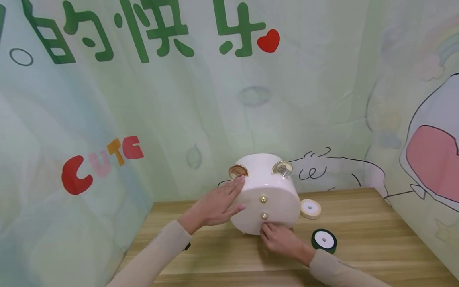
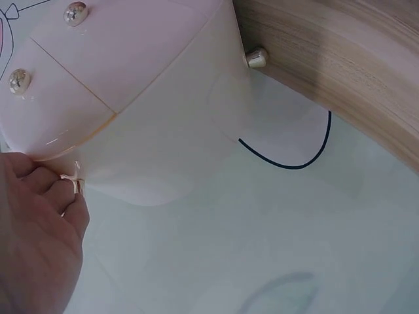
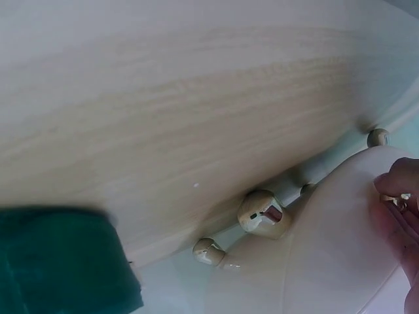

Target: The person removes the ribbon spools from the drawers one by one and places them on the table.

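A glossy white rounded storage box (image 1: 283, 203) with gold ball knobs (image 1: 263, 199) down its front stands on the table. Two gold ear-shaped ornaments (image 1: 282, 169) sit at its top, and small gold feet (image 3: 262, 212) show below. My left hand (image 1: 216, 201) rests on the box's upper left edge, fingers straight beside the left ornament and thumb spread over the front. My right hand (image 1: 281, 240) is low on the front. There its fingers pinch a small gold knob (image 3: 396, 199), mostly covered by the fingertips. A seam (image 2: 75, 77) crosses the front face between two knobs.
To the right of the box lie a cream ribbon spool (image 1: 310, 209) and a dark green ribbon spool (image 1: 324, 240). The wooden table (image 1: 373, 239) meets a printed cloth backdrop (image 1: 201, 119) behind and at both sides.
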